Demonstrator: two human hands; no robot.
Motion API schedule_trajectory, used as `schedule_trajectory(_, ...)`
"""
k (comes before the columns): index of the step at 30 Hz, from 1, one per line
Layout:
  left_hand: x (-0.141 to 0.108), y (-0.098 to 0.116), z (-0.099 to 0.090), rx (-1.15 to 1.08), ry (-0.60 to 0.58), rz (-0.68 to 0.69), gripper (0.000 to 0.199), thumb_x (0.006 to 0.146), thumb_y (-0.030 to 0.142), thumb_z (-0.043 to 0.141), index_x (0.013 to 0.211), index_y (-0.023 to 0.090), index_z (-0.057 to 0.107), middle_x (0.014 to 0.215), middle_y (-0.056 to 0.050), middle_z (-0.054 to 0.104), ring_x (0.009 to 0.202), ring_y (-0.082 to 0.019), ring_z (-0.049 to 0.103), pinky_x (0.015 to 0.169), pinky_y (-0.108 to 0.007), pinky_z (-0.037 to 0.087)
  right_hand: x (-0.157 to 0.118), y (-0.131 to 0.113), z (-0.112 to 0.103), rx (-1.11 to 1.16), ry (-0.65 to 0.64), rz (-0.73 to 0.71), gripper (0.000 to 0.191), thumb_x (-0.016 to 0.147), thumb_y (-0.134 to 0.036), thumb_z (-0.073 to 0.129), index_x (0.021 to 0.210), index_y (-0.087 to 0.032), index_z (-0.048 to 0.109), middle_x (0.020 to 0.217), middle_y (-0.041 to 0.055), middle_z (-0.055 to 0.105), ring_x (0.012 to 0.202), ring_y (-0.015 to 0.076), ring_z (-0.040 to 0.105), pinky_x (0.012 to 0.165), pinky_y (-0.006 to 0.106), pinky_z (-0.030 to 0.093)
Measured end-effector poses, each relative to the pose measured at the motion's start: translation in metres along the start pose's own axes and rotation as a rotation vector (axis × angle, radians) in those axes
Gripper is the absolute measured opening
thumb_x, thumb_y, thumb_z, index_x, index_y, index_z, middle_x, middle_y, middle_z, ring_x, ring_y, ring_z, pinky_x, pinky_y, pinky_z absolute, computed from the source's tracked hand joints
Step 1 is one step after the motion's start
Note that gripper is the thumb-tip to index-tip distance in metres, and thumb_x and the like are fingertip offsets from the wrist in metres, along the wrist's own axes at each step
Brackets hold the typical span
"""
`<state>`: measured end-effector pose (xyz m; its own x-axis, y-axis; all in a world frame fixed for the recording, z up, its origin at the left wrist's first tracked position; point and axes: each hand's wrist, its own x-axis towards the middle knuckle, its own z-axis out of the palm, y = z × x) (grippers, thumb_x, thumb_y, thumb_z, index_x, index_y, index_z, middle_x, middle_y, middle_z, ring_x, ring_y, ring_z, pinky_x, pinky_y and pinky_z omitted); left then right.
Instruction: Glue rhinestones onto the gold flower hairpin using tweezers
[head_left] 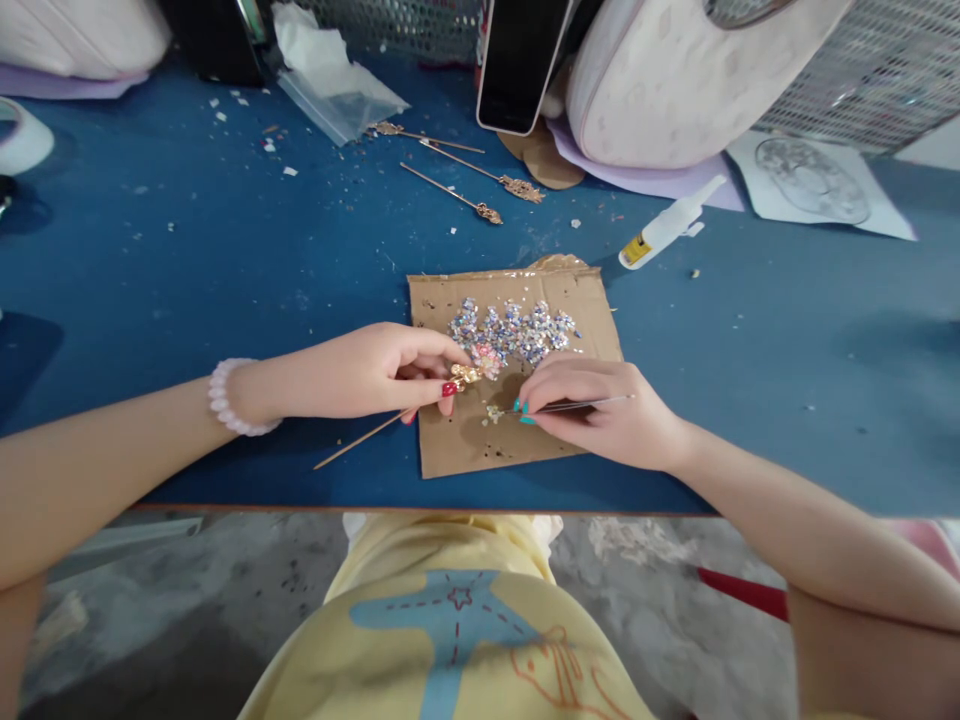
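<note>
My left hand [409,372] is closed around a gold hairpin [367,436], whose stick slants down to the left. Its ornate head, with a pink flower [487,360], points right over the cardboard [442,455]. In my right hand [600,405] a thin metal rod-like tool [592,403] is pinched between thumb and fingers. The tool's left end is at a small yellowish cluster [493,412] on the cardboard; whether it touches is too small to tell. Just above both hands lies a heap of shiny blue and silver chips [517,330].
Several bare hairpins [457,190] lie behind the cardboard, near a plastic bag [337,95]. A glue bottle [660,230] lies at the right. A phone [521,65] leans at the back beside a white rounded object [675,80]. A tape roll [26,140] is at far left.
</note>
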<state>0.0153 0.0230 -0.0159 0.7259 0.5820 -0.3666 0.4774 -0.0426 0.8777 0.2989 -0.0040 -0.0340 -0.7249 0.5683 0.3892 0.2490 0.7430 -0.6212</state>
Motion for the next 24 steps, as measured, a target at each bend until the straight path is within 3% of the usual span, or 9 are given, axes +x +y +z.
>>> schedule_trajectory(24,-0.0068,0.0059,-0.0025,0.066,0.034,-0.023,0.049,0.097,0.034,0.055,0.143,0.018,0.062,0.088,-0.001,0.08,0.054,-0.006,0.056,0.056,-0.018,0.049,0.0001,0.0003,0.0006,0.0,0.015,-0.004,0.012,0.094,-0.008,0.062,0.089,-0.019,0.065,0.084,0.0048,0.074,0.08,0.0149,0.07,0.079,0.034,0.061)
